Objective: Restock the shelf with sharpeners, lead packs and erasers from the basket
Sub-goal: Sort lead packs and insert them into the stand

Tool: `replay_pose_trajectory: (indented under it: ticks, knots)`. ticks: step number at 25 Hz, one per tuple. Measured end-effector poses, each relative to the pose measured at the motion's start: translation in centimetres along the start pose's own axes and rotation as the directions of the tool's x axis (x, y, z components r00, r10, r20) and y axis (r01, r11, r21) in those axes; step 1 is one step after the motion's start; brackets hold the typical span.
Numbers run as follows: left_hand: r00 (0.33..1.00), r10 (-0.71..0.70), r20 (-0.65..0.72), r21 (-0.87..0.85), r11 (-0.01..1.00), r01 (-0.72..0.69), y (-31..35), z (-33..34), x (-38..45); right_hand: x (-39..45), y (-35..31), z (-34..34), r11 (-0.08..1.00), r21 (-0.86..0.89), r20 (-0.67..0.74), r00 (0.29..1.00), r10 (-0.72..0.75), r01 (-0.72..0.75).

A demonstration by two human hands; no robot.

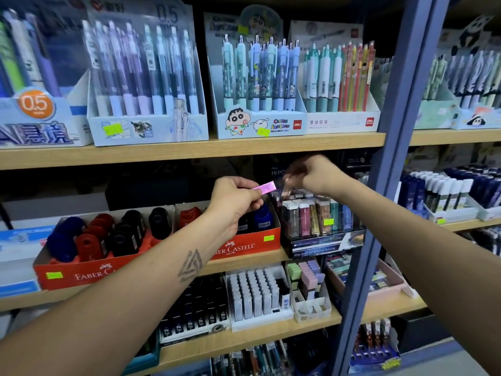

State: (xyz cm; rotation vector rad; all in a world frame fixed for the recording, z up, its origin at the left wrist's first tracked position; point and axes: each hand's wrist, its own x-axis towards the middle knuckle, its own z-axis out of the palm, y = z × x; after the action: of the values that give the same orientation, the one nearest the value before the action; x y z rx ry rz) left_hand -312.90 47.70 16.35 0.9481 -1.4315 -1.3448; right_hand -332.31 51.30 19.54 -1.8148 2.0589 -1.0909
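Pink eraser (264,188): we see it held above the red Faber-Castell sharpener box (244,246), middle shelf.
Left hand (233,202): our fingers pinch the eraser's left end.
Right hand (311,173): blurred; curled at a clear wrapper, grip unclear to us.
Eraser display (322,218): just below our right hand.

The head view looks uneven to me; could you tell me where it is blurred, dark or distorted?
Head view: the right hand is motion-blurred, and so is the clear item it holds; the left hand and its pink pack are sharper; the recess behind them is in deep shadow; the blue upright leans from wide-angle distortion; the far-left pen boxes are soft.
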Motion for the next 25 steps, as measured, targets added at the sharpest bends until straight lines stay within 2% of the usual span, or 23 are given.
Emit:
replay_pose_trajectory:
  ticks: [2,3,7,11,13,15,16,18,21,23,25]
  knots:
    - [1.000,0.014,-0.021,0.001,1.000,-0.014,0.1,0.2,0.3,-0.4,0.9,-1.2,0.984,0.166,-0.132,0.988,0.085,-0.063]
    - [0.999,0.026,-0.030,0.005,1.000,-0.026,0.1,0.3,0.5,-0.6,1.4,-1.7,0.979,0.194,-0.144,0.985,0.096,-0.067]
    - [0.993,0.111,-0.034,0.137,0.985,-0.105,0.1,1.2,0.8,-1.2,2.0,-1.5,0.984,0.154,0.007,0.996,0.084,-0.084]
    - [0.974,0.225,0.022,0.394,0.894,-0.215,0.0,1.8,1.1,-0.3,1.6,-1.3,0.999,0.018,0.038,0.999,0.034,-0.034]
    - [0.964,0.244,0.102,0.491,0.831,-0.262,-0.1,2.0,1.2,-0.3,1.1,-0.9,0.985,-0.157,0.145,0.988,-0.051,0.074]
    - [0.957,0.252,0.147,0.539,0.790,-0.291,-0.2,2.1,1.4,-0.5,1.1,-0.6,0.963,-0.237,0.192,0.978,-0.084,0.129]
    - [0.953,0.263,0.149,0.548,0.780,-0.301,-0.2,2.2,1.5,-0.8,1.0,-0.6,0.973,-0.198,0.161,0.983,-0.088,0.119]
    - [0.948,0.286,0.137,0.526,0.790,-0.314,-0.2,2.4,1.7,-1.2,0.8,-0.6,0.996,-0.013,0.087,0.993,-0.084,0.085]
    - [0.947,0.301,0.108,0.481,0.818,-0.315,0.3,3.1,2.0,-2.0,-0.1,-0.5,0.962,0.263,0.097,0.990,-0.103,0.074]
    - [0.954,0.287,0.086,0.480,0.827,-0.292,0.6,3.5,2.2,-2.0,-0.2,-0.3,0.935,0.336,0.065,0.987,-0.145,0.115]
    - [0.959,0.273,0.076,0.425,0.861,-0.278,0.7,3.5,2.4,-1.3,0.4,-0.4,0.933,0.336,0.019,0.990,-0.141,0.126]
